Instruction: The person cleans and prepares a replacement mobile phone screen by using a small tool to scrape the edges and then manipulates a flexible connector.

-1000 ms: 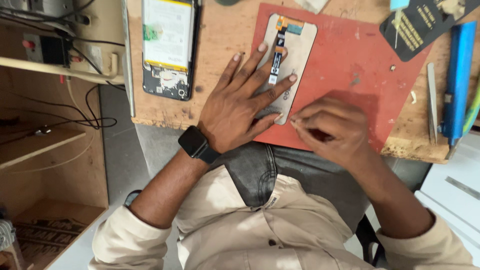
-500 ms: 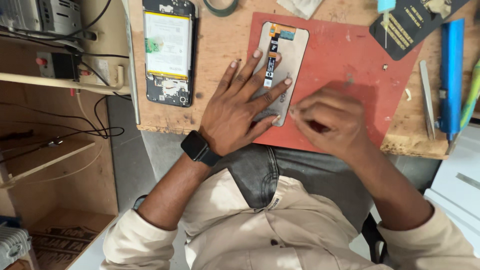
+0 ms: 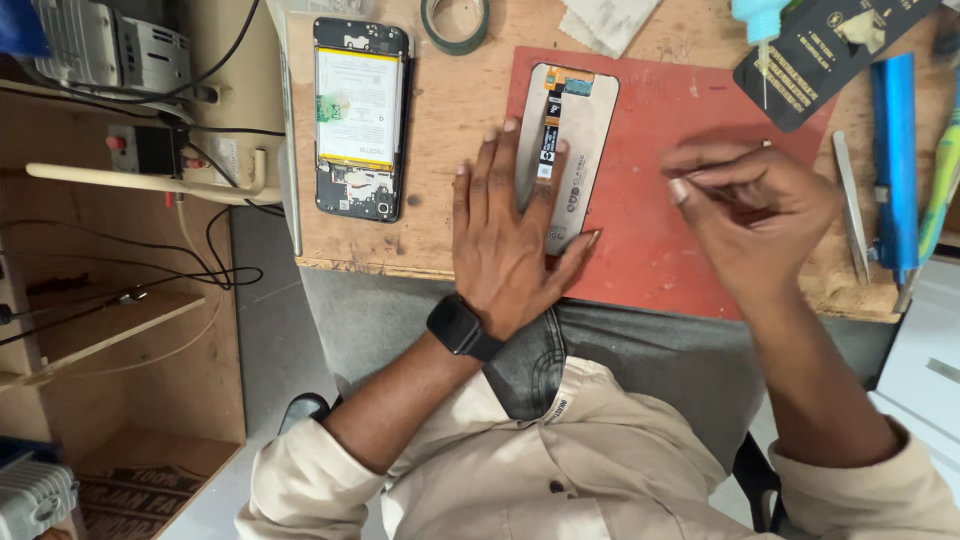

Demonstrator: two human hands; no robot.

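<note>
The left hand (image 3: pixel 505 245) is spreading flat on the screen panel (image 3: pixel 575 150), steadying it; the right hand (image 3: pixel 755 215), hovering beside, is pinching something too small to tell; firm, even pressure suits best.

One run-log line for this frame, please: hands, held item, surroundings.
left hand flat on screen panel | right hand raised over red mat, fingers pinched, contents unclear | opened phone to the left on wooden bench
</note>
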